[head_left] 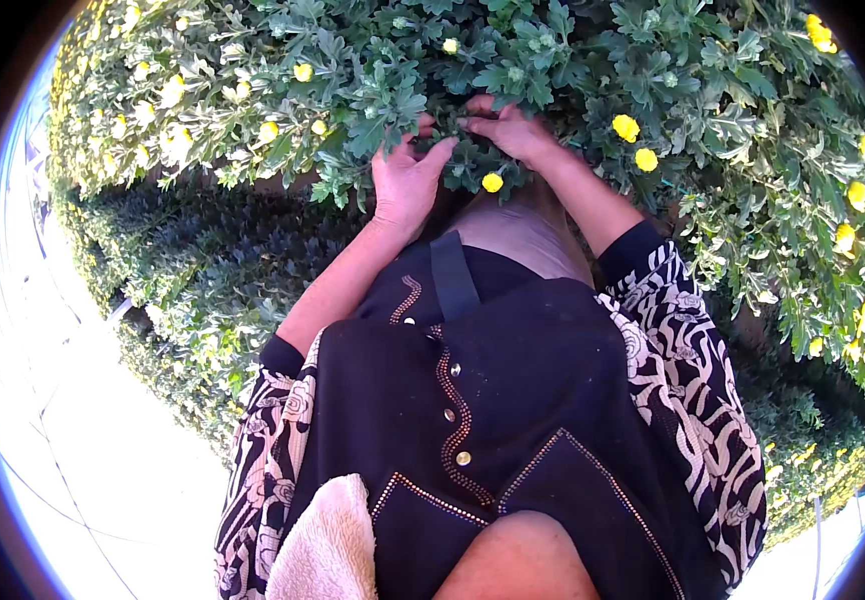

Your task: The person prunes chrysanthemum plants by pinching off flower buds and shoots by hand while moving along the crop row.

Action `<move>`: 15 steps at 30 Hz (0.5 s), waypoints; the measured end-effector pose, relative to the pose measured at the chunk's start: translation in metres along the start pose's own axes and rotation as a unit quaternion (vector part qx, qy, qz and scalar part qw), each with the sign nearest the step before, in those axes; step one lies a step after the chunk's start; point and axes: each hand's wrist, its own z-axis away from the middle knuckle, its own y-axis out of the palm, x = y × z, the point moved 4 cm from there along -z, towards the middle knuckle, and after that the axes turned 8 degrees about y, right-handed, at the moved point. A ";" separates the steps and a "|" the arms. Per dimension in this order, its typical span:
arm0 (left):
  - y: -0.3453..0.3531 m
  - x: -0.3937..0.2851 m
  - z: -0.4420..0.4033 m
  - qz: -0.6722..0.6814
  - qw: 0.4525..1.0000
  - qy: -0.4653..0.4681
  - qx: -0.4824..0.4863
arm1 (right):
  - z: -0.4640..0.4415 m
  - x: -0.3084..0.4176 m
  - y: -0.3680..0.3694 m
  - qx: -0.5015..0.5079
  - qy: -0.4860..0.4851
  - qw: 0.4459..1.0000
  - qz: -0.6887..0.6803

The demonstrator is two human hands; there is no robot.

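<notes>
Fingers [440,153] partly hidden among green leaves [390,105]

A pale, fluffy towel [328,545] is draped near the left edge of a dark, studded top [378,390], which is crossed by a plain strap [453,278].

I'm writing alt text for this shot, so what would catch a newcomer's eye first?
Probably the bright yellow flowers dotted over the dense green foliage across the top. Just below the upper middle, the person's left hand and right hand reach in among the leaves, some fingertips hidden. Lower down, the boldly patterned black-and-white sleeves flank a dark top with wavy studded trim.
</notes>
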 end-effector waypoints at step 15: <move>-0.003 0.013 0.002 0.138 0.983 -0.116 0.043 | -0.016 -0.010 -0.015 -0.113 0.018 0.966 0.232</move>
